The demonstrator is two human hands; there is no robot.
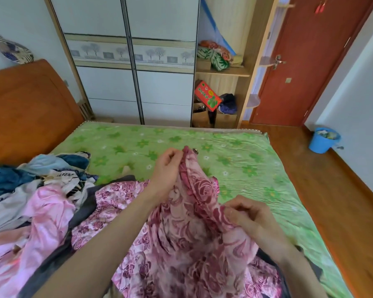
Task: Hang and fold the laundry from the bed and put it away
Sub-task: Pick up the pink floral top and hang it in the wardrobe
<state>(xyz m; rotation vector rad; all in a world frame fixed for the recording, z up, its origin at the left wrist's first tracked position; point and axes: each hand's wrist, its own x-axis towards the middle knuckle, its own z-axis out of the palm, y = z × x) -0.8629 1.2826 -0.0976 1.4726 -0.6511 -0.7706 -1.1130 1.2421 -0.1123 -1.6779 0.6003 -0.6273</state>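
A pink garment with a dark red rose pattern (194, 229) is lifted above the green floral bed (246, 160). My left hand (167, 171) pinches its top edge near a small metal button. My right hand (249, 214) grips a bunched fold of the same garment lower and to the right. A second rose-print piece (108, 203) lies flat under my left forearm. A pile of laundry (41, 190) in pink, white and blue covers the left of the bed.
A white sliding-door wardrobe (138, 82) stands past the far edge of the bed, with open wooden shelves (222, 72) holding bedding and boxes beside it. A red door (310, 61) and a blue bucket (323, 139) on the wood floor are at the right.
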